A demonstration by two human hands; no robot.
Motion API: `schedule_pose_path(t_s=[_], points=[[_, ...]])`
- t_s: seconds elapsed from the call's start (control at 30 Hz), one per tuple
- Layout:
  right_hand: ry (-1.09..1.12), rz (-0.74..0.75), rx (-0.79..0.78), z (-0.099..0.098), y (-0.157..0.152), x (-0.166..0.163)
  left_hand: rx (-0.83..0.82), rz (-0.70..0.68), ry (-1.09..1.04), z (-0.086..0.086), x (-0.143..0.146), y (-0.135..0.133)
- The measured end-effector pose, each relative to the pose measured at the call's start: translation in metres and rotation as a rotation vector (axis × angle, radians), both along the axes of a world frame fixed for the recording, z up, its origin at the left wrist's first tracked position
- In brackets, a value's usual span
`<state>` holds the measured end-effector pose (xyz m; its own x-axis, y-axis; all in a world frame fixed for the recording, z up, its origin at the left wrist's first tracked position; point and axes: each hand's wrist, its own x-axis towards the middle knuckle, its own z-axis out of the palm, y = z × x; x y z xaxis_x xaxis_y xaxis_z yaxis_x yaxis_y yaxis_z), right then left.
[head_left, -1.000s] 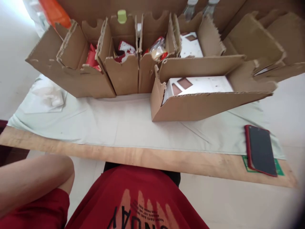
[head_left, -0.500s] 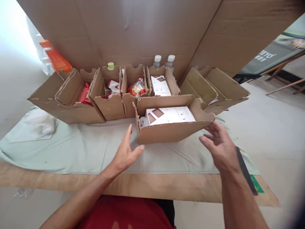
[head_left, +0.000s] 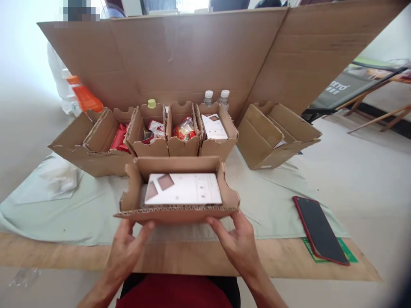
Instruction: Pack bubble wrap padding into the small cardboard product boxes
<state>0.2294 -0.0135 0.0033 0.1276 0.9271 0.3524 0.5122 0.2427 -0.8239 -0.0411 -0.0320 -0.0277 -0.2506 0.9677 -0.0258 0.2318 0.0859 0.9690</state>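
Observation:
A cardboard bin [head_left: 180, 164] is between my two hands near the front of the table, its long side facing me. Inside it lies a white box [head_left: 184, 189] with brown squares printed on it, and something clear and plastic shows at its left end. My left hand [head_left: 130, 244] grips the bin's lower left end, thumb against the front wall. At the lower right end my right hand [head_left: 237, 237] grips it in the same way. The fingertips of both hands are hidden by the bin.
Behind stand more cardboard bins [head_left: 149, 149] with red packets, snack bags and another white box [head_left: 214, 126]. Two bins [head_left: 260, 145] stand at the right. A tall cardboard panel [head_left: 192, 55] rises at the back. A phone [head_left: 321, 229] lies at the right front, an orange bottle [head_left: 85, 96] at far left.
Both hands have closed on the bin, which has come nearer to me, moved left and turned square to me. My view has tilted up, and the phone is now uncovered.

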Motion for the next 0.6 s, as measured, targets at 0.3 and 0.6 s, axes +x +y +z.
schedule_pose_path(t_s=[0.3,0.6], points=[[-0.307,-0.489,-0.114,0.012,-0.056,0.072,0.168,-0.352,-0.017,0.023,0.073,0.010],[0.260,0.037,-0.080,-0.019,0.002,0.008,0.085,-0.109,0.102,0.022,0.024,-0.032]])
